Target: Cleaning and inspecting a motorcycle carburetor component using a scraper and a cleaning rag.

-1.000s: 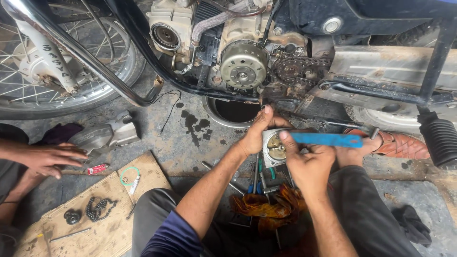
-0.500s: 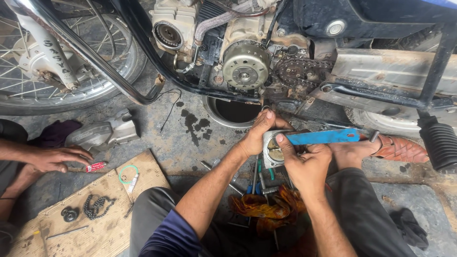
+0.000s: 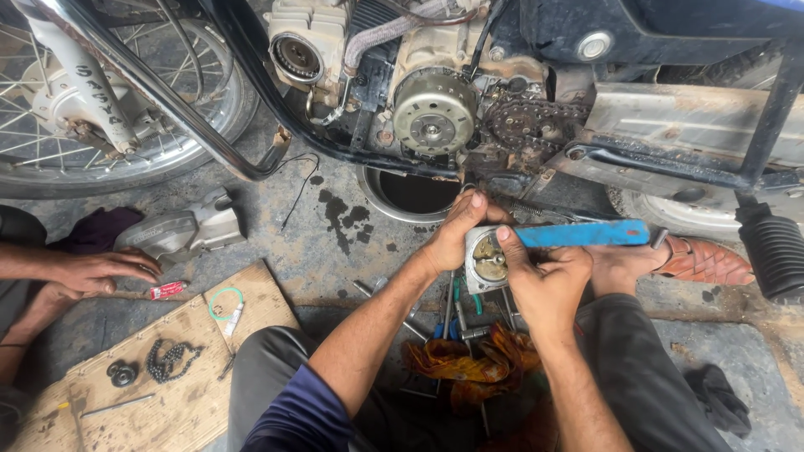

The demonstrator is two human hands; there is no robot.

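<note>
Nearest to us, our knees frame a heap of orange rag (image 3: 469, 368) and a scatter of metal hand tools (image 3: 456, 314) on the stained concrete floor (image 3: 335, 251). Just above them, our left hand (image 3: 456, 230) is closed around the far and left sides of a small round metal engine part (image 3: 486, 259), holding it with its open face turned up toward us. Our right hand (image 3: 544, 280) grips the near end of a blue-handled tool (image 3: 578, 233), thumb pressed along it, with the working end set on the centre of the part. The tool's long axis runs nearly level across the view, its free end pointing right and slightly away, over a foot in a brown sandal (image 3: 708, 261). We judge that we are in the middle of working on something at the centre of the part, loosening, scraping or prying; the tip is hidden, so we cannot tell which. The next move seems to call for a steady left grip so the part does not turn, and firm, controlled pressure from the right hand so the tip does not slip off. To the left, another person's hand (image 3: 96, 272) rests open on the floor beside a grey engine cover (image 3: 180, 233), near a wooden board (image 3: 167, 368) carrying a short chain (image 3: 172, 360). Farther off stands the motorcycle engine (image 3: 435, 109) with its exposed sprocket and chain (image 3: 528, 125), a round drain pan (image 3: 414, 194) beneath it, and the spoked wheel (image 3: 109, 92) at far left.
</note>
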